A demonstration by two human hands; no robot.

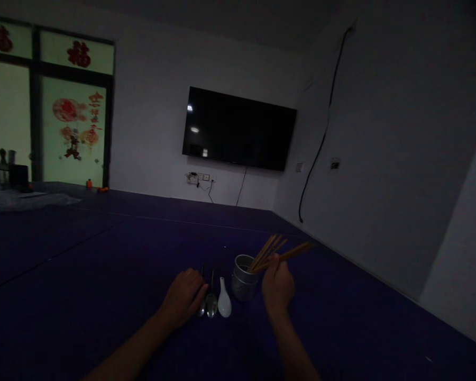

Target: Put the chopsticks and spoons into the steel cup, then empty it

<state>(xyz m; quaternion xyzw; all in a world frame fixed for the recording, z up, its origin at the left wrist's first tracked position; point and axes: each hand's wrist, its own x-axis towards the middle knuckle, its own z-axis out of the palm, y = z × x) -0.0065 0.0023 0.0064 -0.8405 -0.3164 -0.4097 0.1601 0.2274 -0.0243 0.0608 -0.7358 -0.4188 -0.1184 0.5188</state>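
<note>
My right hand (278, 288) is closed around wooden chopsticks (295, 251), raised just right of a grey metal cylinder holder (244, 286). More chopsticks (264, 250) lean out over the holder's rim, their lower ends inside it or behind my fingers. On the purple surface, my left hand (185, 294) rests loosely, its fingers partly hidden, with the thumb side over a metal spoon (201, 309). Beside that lies a second metal spoon (211, 305), bowl toward me. A white soup spoon (224, 304) lies between it and the holder.
The broad purple surface (103, 296) runs to the walls, with seams across it. Far left are plastic sheeting (24, 200) and a black box (18, 176). Small orange items (89, 183) sit near the door. A television (240, 129) and a dangling black cable (321, 140) are on the walls.
</note>
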